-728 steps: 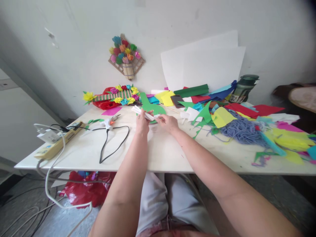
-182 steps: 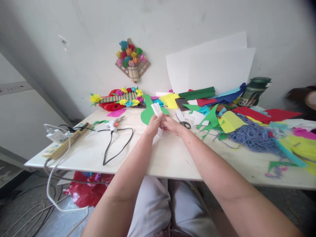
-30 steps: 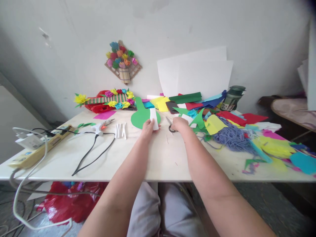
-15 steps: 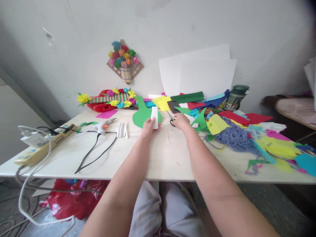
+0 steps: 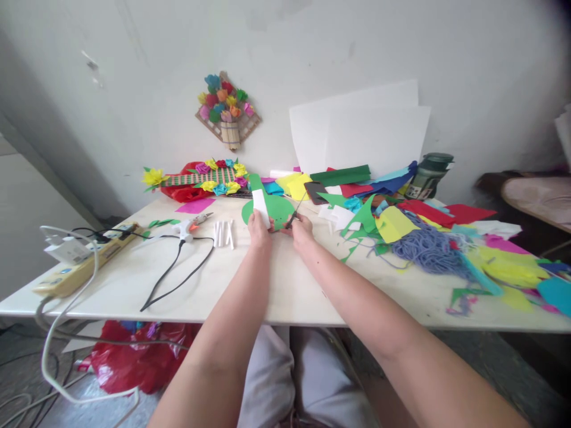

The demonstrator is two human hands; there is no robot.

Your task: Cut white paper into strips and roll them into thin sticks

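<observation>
Head view: the left hand (image 5: 259, 224) pinches a white paper strip (image 5: 260, 206) upright between thumb and fingers, closed on its lower end. The right hand (image 5: 301, 227) is closed around a pair of scissors (image 5: 295, 214), blades pointing up and away, just right of the strip. The step in hand looks like cutting the strip; the next move would call for bringing the blades across to the paper's edge. Left of the left fingers lie cut white paper pieces (image 5: 223, 233) and a glue gun (image 5: 188, 225). Beyond the fingertips lies a green paper cutout (image 5: 280, 208). Far right of the right fingers stands a dark green jar (image 5: 429, 169), lid on, contents hidden.
</observation>
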